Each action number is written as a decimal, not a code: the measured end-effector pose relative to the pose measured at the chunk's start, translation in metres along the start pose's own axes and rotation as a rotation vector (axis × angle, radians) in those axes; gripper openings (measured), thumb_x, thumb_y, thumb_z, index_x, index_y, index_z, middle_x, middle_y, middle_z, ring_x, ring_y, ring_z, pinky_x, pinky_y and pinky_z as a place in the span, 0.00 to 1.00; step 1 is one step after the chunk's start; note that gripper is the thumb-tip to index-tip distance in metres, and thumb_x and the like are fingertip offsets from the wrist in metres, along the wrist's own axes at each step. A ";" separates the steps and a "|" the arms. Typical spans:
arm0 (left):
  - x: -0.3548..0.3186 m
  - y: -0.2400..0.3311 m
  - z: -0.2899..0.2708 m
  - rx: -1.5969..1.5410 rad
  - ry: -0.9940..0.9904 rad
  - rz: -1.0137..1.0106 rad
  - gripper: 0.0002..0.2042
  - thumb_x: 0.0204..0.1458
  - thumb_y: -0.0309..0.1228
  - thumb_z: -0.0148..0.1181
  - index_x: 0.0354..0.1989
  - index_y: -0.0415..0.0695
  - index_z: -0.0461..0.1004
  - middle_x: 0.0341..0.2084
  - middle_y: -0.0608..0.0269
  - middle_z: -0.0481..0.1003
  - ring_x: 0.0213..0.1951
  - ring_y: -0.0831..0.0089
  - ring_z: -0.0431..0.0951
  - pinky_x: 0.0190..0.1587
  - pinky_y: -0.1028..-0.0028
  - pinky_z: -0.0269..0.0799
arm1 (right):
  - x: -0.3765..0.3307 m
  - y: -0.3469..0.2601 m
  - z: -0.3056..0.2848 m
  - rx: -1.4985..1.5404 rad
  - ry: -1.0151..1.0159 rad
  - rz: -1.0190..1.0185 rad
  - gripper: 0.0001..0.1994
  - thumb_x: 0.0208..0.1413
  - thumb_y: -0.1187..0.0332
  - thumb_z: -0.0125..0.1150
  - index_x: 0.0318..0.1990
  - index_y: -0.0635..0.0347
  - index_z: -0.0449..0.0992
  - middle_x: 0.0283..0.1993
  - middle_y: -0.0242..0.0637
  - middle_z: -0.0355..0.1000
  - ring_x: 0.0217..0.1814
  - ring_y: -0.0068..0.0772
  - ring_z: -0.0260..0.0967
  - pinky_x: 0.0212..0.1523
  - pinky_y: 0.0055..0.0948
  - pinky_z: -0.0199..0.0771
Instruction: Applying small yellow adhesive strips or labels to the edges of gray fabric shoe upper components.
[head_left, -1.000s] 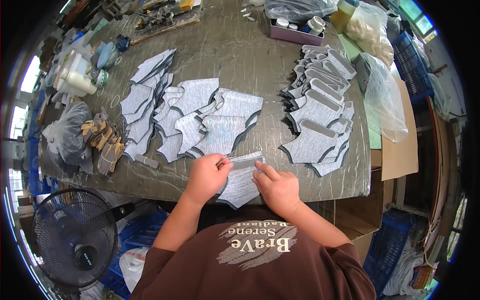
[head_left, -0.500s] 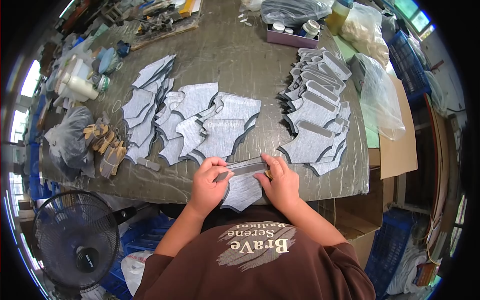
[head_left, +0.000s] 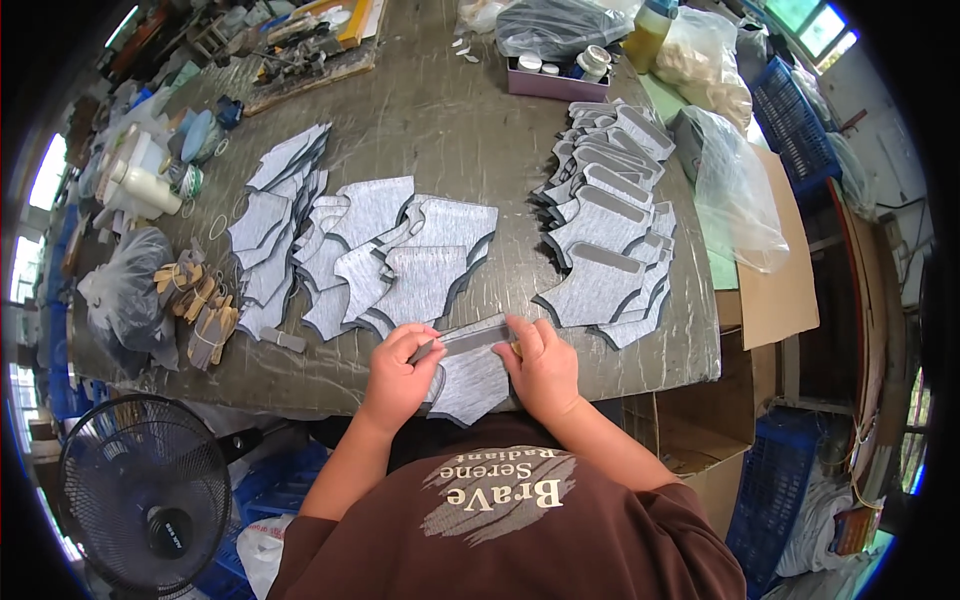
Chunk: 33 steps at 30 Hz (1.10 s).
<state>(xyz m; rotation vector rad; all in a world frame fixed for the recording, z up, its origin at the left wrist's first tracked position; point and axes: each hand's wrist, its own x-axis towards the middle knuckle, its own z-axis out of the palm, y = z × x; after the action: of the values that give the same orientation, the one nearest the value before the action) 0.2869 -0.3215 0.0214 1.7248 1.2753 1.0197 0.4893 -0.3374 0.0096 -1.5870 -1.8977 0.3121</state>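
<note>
At the table's near edge a grey cut fabric piece [head_left: 468, 386] lies between my hands, its lower point hanging over the edge. Along its upper part runs a narrow dark grey strip [head_left: 474, 341]. My left hand [head_left: 400, 375] pinches the strip's left end between thumb and fingers. At the other end my right hand [head_left: 545, 372] is closed on the piece and strip, fingers on the top edge, thumb on the face. A small tan bit shows by that hand; its kind is unclear. Beyond my hands lie overlapping grey pieces without strips [head_left: 425, 280].
Similar pieces with dark strips [head_left: 600, 280] overlap at the right. More grey pieces [head_left: 262, 230] lie at the left, near banded strip bundles [head_left: 212, 330] and one loose strip [head_left: 283, 340]. A purple box [head_left: 557, 86] stands far back. A black fan [head_left: 145, 490] is at lower left.
The whole view has shifted slightly, so the table's things appear farther left. Both hands keep their hold on the piece and strip, with only small finger movement.
</note>
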 end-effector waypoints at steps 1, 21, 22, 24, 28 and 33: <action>-0.001 0.000 0.001 0.012 -0.001 -0.034 0.05 0.43 0.16 0.61 0.28 0.36 0.73 0.34 0.57 0.73 0.36 0.70 0.74 0.40 0.76 0.68 | 0.001 0.001 0.001 0.038 0.008 0.018 0.19 0.45 0.67 0.68 0.46 0.56 0.71 0.30 0.36 0.67 0.25 0.38 0.69 0.23 0.34 0.69; -0.002 -0.005 0.004 -0.163 0.037 -0.190 0.03 0.52 0.23 0.57 0.32 0.36 0.71 0.20 0.69 0.70 0.24 0.84 0.64 0.27 0.79 0.62 | 0.011 -0.002 -0.002 0.080 -0.079 0.024 0.18 0.45 0.64 0.67 0.43 0.53 0.69 0.41 0.36 0.66 0.29 0.41 0.72 0.27 0.36 0.72; -0.003 -0.004 0.005 -0.194 0.047 -0.188 0.03 0.52 0.23 0.57 0.32 0.36 0.71 0.21 0.69 0.70 0.24 0.84 0.65 0.27 0.79 0.63 | 0.011 0.001 -0.001 0.147 -0.038 0.036 0.17 0.44 0.66 0.67 0.42 0.54 0.69 0.40 0.37 0.67 0.30 0.42 0.72 0.27 0.36 0.72; -0.002 -0.004 0.008 -0.228 0.062 -0.154 0.04 0.52 0.23 0.58 0.33 0.36 0.71 0.22 0.68 0.71 0.25 0.84 0.66 0.28 0.79 0.64 | 0.012 0.005 -0.001 0.281 0.043 0.058 0.17 0.42 0.69 0.69 0.39 0.57 0.70 0.37 0.39 0.70 0.32 0.44 0.71 0.28 0.37 0.71; 0.002 0.003 0.003 -0.226 -0.005 -0.135 0.06 0.50 0.23 0.60 0.35 0.35 0.72 0.25 0.65 0.75 0.27 0.83 0.69 0.30 0.79 0.65 | 0.009 0.005 -0.001 0.300 0.076 0.066 0.13 0.39 0.72 0.71 0.29 0.60 0.70 0.28 0.41 0.70 0.27 0.45 0.70 0.25 0.35 0.69; 0.014 0.013 0.000 -0.165 -0.108 -0.345 0.06 0.51 0.25 0.60 0.29 0.33 0.75 0.21 0.70 0.73 0.24 0.85 0.68 0.27 0.81 0.62 | 0.013 0.006 -0.004 0.152 0.175 -0.204 0.08 0.38 0.74 0.68 0.25 0.58 0.71 0.26 0.35 0.70 0.23 0.37 0.69 0.23 0.33 0.68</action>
<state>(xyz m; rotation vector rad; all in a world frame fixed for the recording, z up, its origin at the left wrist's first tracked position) 0.2943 -0.3106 0.0351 1.3580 1.3229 0.7946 0.4952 -0.3248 0.0132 -1.2674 -1.8351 0.2169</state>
